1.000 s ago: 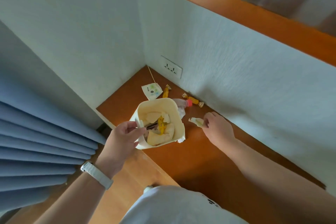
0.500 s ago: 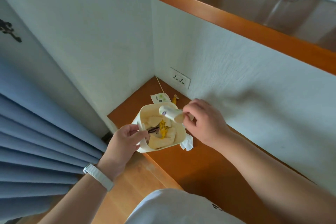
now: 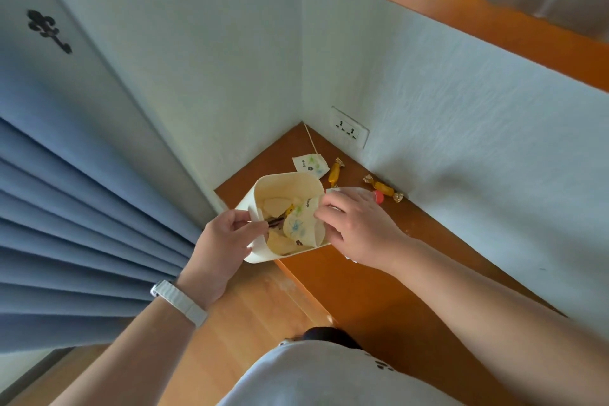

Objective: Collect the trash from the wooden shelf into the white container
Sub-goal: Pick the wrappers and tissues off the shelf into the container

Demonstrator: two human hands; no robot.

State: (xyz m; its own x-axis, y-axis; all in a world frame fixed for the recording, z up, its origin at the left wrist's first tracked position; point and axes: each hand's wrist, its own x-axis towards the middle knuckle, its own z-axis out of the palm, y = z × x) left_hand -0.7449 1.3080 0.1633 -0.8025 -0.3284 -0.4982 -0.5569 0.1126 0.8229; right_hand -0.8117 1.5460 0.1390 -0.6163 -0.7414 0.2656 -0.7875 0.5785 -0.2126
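Still collecting: bin held at shelf edge, wrapper going in

Left hand [image 3: 220, 242] holds the bin [image 3: 286, 216] by its near-left rim, thumb inside and fingers outside, grip pressed together on the wall. Bin hangs at the shelf's [image 3: 379, 273] near edge, mouth tilted up toward the person; likely kept there so trash travels only a short way from shelf to opening.

Right hand [image 3: 357, 229] sits over the bin's right rim. Fingertips [image 3: 321, 211] pinch the top edge of a white wrapper [image 3: 298, 224] with a blue print; most of it is already inside the mouth, lying over pale scraps and a yellow bit. Judged: the release is about due.

Left on the shelf, far side, near the corner and the wall socket [image 3: 349, 132]:
- a second printed wrapper [image 3: 311, 163], flat, just beyond the bin's far rim
- a yellow candy [image 3: 334, 171] beside it
- another yellow candy [image 3: 384, 188] against the right wall
- something with a red cap [image 3: 379, 197], mostly hidden behind the right hand; cannot tell what
- a thin stick [image 3: 311, 138] running into the corner

Task roughly mid-way, by the look of it.
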